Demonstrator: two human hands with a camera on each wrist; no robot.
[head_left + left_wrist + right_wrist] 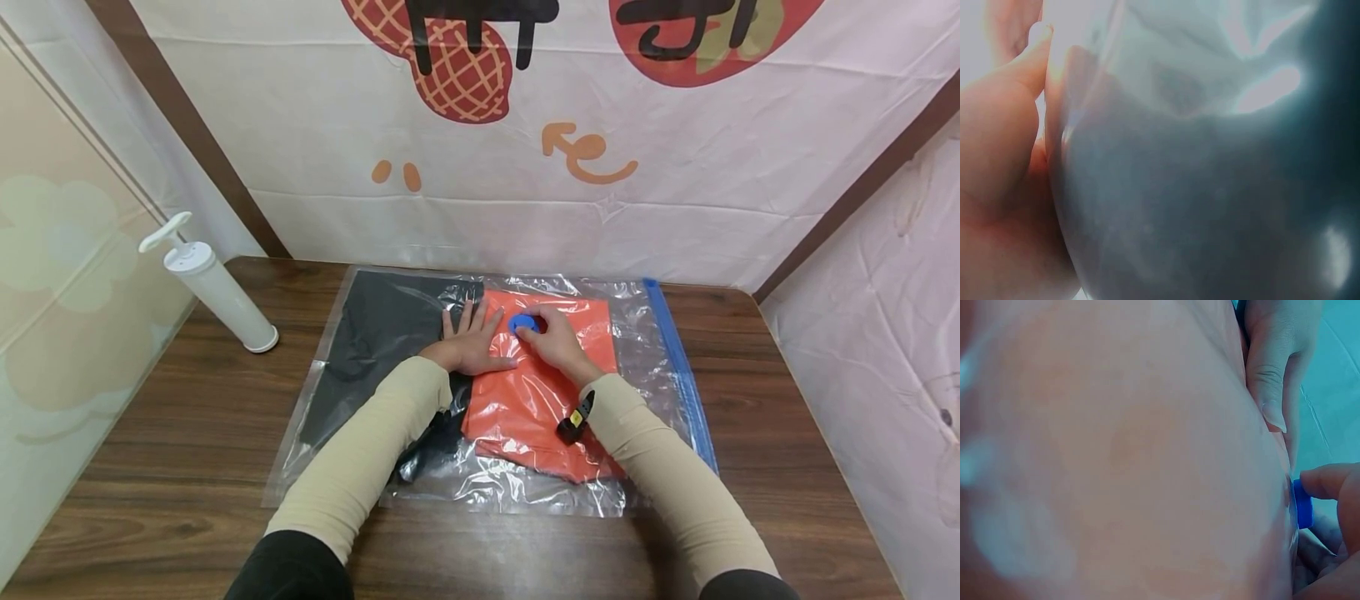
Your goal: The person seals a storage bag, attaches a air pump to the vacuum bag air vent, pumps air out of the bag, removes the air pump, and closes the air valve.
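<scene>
A clear vacuum storage bag (645,333) lies flat on the table, with folded black cloth (375,350) in its left part and folded orange cloth (517,408) in its right. My left hand (472,346) rests on the bag with fingers spread, across the border of the two cloths. With thumb and fingers my right hand (558,342) pinches the round blue valve cap (521,323) over the orange cloth. The right wrist view shows the cap (1303,505) at the bag's surface, my left thumb above it. Plastic over dark cloth (1179,187) fills most of the left wrist view.
A white hand pump (225,292) stands tilted at the table's back left. Along the bag's right side runs a blue zip edge (682,375). Brown wooden table (150,467) surrounds the bag; a printed white curtain (480,225) hangs behind it.
</scene>
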